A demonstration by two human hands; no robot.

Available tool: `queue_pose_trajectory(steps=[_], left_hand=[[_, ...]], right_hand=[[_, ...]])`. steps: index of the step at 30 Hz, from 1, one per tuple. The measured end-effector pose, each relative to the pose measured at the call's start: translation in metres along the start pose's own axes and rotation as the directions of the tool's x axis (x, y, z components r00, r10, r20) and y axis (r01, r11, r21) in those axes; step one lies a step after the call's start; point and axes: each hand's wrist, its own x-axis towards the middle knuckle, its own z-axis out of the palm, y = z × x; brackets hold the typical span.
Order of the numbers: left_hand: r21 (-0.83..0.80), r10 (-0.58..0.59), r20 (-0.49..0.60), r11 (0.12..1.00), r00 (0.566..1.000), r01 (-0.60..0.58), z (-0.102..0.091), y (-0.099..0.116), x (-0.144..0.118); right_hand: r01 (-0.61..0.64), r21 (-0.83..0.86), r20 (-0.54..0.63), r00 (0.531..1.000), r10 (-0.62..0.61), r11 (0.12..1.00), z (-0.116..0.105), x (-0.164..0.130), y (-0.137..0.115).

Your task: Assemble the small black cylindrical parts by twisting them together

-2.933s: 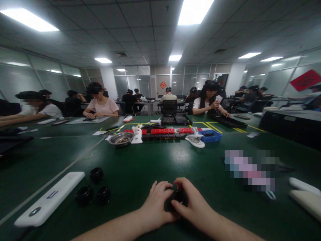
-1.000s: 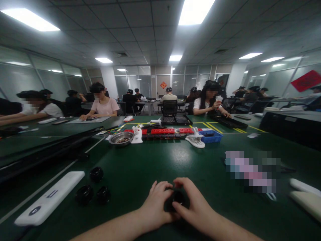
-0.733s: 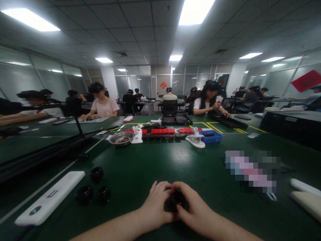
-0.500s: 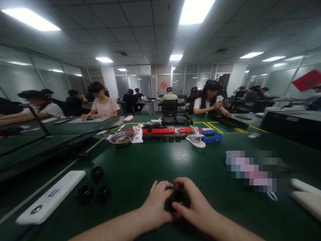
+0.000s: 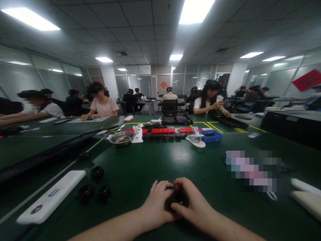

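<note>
Low over the green tabletop, near its front edge, my left hand (image 5: 157, 202) and my right hand (image 5: 194, 202) close around a small, round, glossy black piece (image 5: 178, 196). My left fingers curve along its left side and partly cover it. On the right, my thumb and fingers wrap round it, the thumb at its near side. Its exact kind cannot be made out. Three similar round black pieces (image 5: 85, 193) sit to the left, apart from my hands.
A long white device (image 5: 51, 197) lies at left. Ahead are a metal bowl (image 5: 121, 138), red blocks in a row (image 5: 163, 130), a white clamp (image 5: 196, 138) and a blue bin (image 5: 210, 135). White curved items (image 5: 307, 201) lie at right. Several people work across the table.
The black piece has turned or tilted slightly between my fingers, and a bit of red at my right fingertips no longer shows. Both hands stay nearly in place.
</note>
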Motion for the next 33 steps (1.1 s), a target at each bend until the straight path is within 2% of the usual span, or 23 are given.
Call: queue_pose_trajectory(steps=[5,7,11,15,21,26,29,33], left_hand=[[0.006,-0.009,0.004,1.000,1.000,0.009,-0.0002,0.0009,-0.0005],[0.002,-0.008,0.009,1.000,1.000,0.008,-0.0002,0.0004,-0.0004],[-0.006,-0.007,0.015,1.000,1.000,0.007,-0.0003,0.0002,0.0002],[0.005,-0.013,0.006,1.000,1.000,0.013,-0.0007,0.0019,0.0000],[0.012,-0.005,-0.004,1.000,1.000,0.005,0.0006,0.0010,-0.0003],[0.006,-0.006,-0.010,1.000,1.000,0.006,0.0005,0.0010,0.0001],[0.006,-0.003,0.000,1.000,1.000,0.003,0.0005,0.0009,0.0003],[0.010,-0.014,0.011,1.000,1.000,0.013,0.0016,-0.0007,0.0006]], right_hand=[[0.094,0.055,0.070,0.993,-0.098,0.994,-0.0018,-0.0020,-0.0029],[0.118,0.049,0.065,0.990,-0.121,0.992,-0.0027,-0.0031,-0.0031],[0.065,-0.002,-0.017,0.998,-0.065,0.998,-0.0014,-0.0019,0.0010],[0.023,0.004,-0.005,1.000,-0.022,1.000,0.0007,-0.0015,0.0029],[0.143,0.052,0.060,0.987,-0.146,0.988,-0.0025,-0.0044,-0.0019],[0.042,-0.014,-0.020,0.999,-0.043,0.999,-0.0005,-0.0022,0.0017],[-0.011,0.001,-0.011,1.000,0.011,1.000,0.0015,-0.0012,0.0018],[0.043,0.069,0.064,0.997,-0.048,0.997,-0.0001,-0.0026,-0.0040]])
